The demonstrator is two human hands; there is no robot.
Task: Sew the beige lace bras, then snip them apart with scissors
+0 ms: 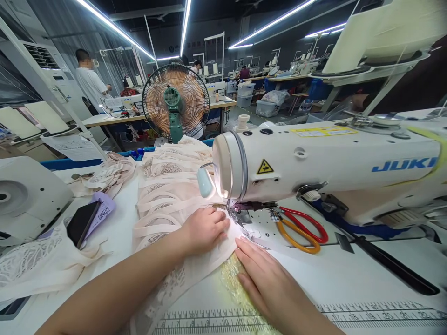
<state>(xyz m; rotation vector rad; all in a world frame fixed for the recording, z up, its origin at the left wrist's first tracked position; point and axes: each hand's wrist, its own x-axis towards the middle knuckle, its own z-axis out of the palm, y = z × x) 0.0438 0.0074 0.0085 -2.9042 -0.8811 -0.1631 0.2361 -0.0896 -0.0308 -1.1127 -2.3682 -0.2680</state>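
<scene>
Apparently, left fingers curl on fabric by the JUKI machine, right fingers lying flat together.

Lace-trimmed fabric looks matt, its plain parts smooth, its openwork textured. The sewing machine has a smooth, painted-looking casing with a soft sheen; its presser foot is shiny metal. The scissors have glossy, plastic-looking handles. Toward the near edge of the smooth white tabletop, yellow film glistens, crinkled. Near the left edge, a purple label looks like matt paper.
</scene>
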